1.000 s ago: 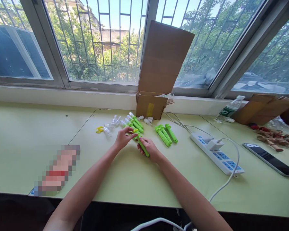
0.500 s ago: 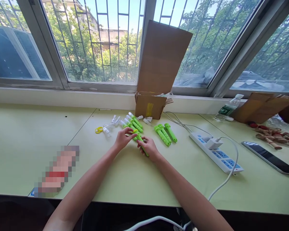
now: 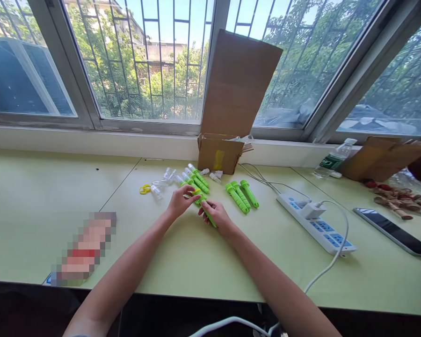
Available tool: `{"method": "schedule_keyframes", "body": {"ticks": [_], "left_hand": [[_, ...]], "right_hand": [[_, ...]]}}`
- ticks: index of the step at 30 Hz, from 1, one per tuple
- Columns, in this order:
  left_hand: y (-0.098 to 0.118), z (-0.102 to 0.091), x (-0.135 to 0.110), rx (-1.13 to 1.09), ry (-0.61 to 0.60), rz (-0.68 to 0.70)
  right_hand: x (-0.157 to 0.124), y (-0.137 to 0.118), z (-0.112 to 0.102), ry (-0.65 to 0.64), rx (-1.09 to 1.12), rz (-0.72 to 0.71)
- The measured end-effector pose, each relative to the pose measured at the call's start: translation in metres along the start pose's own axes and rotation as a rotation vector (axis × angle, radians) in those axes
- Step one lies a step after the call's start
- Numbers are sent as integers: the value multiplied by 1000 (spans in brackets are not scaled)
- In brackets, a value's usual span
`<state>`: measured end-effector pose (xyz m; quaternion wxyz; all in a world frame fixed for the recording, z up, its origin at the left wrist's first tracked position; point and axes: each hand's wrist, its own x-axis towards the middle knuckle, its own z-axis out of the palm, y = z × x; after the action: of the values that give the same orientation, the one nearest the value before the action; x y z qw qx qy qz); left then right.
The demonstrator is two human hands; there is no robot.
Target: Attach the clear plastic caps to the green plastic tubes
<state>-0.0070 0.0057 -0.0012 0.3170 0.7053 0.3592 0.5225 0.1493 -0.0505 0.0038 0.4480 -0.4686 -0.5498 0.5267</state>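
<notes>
My right hand [image 3: 216, 216] is closed around a ridged green plastic tube [image 3: 211, 220], which slants away from me just over the table. At its far end my left hand [image 3: 179, 202] pinches a thin yellow ring [image 3: 196, 191] against the tube's mouth; whether the ring is fully around it I cannot tell. Just beyond my fingers lie several green tubes with clear caps [image 3: 198, 178]. Right of my hands rest three green tubes without clear caps [image 3: 237, 198]. Loose clear caps [image 3: 156, 191] and more yellow rings [image 3: 145, 189] lie to the left.
An open cardboard box [image 3: 215, 154] stands against the window sill, with translucent white pieces [image 3: 215, 177] before it. To the right are a white power strip [image 3: 315, 224] with cables, a phone [image 3: 395, 231], a water bottle [image 3: 333, 161] and wooden pieces [image 3: 393, 201]. A blurred patch [image 3: 86, 248] lies left.
The fingers of my right hand have shifted slightly on the green tube. My left hand keeps its pinch at the yellow ring. The whole view has moved a little.
</notes>
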Motion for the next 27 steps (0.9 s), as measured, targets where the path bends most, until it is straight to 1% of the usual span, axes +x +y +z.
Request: {"method": "schedule_keyframes", "body": {"ticks": [5, 9, 12, 16, 21, 24, 27], "left_hand": [[-1, 1, 0, 24, 7, 14], [-3, 4, 0, 37, 27, 16], [-4, 5, 0, 40, 19, 13], [-4, 5, 0, 39, 16, 11], [-4, 7, -1, 37, 21, 17], [-3, 6, -1, 35, 7, 13], [-2, 5, -1, 28, 3, 15]], "right_hand": [[1, 1, -2, -42, -11, 9], [3, 4, -1, -13, 14, 18], [2, 5, -2, -1, 35, 36], [1, 4, -2, 20, 12, 47], [1, 4, -1, 77, 14, 79], [2, 6, -1, 80, 12, 64], [3, 8, -1, 115, 10, 20]]}}
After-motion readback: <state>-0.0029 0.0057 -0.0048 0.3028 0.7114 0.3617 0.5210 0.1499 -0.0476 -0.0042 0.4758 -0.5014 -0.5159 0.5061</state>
